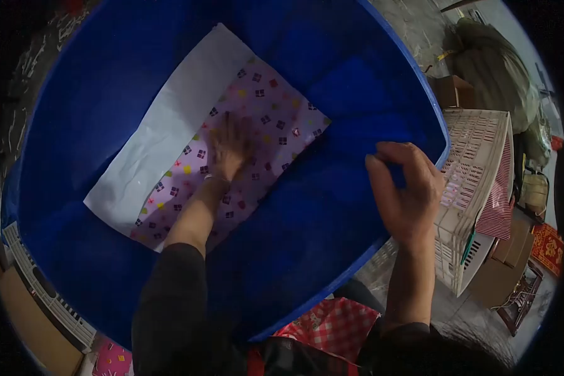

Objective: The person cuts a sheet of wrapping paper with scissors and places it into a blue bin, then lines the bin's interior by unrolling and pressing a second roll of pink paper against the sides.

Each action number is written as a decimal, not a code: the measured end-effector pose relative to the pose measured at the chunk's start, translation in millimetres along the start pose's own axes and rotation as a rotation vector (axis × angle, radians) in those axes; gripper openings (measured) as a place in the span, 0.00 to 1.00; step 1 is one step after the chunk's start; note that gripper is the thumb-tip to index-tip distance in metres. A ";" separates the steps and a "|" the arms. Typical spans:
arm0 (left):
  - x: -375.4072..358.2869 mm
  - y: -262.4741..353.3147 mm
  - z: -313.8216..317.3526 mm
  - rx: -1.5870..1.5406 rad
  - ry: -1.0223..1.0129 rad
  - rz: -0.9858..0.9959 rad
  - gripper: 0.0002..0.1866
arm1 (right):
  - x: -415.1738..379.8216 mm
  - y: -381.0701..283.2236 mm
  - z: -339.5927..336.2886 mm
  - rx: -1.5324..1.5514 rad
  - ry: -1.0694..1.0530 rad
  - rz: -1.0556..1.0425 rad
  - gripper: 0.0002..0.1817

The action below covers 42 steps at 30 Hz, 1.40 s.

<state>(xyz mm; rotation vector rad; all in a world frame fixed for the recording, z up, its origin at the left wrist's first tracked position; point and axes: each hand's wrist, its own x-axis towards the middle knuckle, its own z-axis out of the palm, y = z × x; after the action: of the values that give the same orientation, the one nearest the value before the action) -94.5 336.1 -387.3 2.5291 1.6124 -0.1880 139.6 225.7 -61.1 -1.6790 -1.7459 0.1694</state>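
A big blue, plastic-looking tub (332,194) holds a long sheet, pink with little printed shapes and a plain white strip (266,128). Its long side slants from near left to far right. The left hand (232,144) is nearer, spread flat on it. The right hand (413,188) curls, off to the sheet's right; I cannot tell if it pinches anything.

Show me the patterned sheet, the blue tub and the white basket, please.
Patterned sheet (266,135): head view, on its printed part, beside the left hand (230,149).
Blue tub (370,94): head view, on its bare inner wall.
White basket (473,150): head view, on its slotted side.
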 end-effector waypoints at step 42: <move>63.7 -30.3 5.8 -0.266 0.417 -0.292 0.37 | -8.3 4.6 0.1 0.003 -0.178 0.212 0.08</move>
<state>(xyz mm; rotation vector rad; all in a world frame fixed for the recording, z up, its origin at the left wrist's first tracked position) -95.5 404.5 -405.8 2.2205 1.9910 0.5252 142.7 218.9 -66.8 -1.8941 -1.6890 0.4295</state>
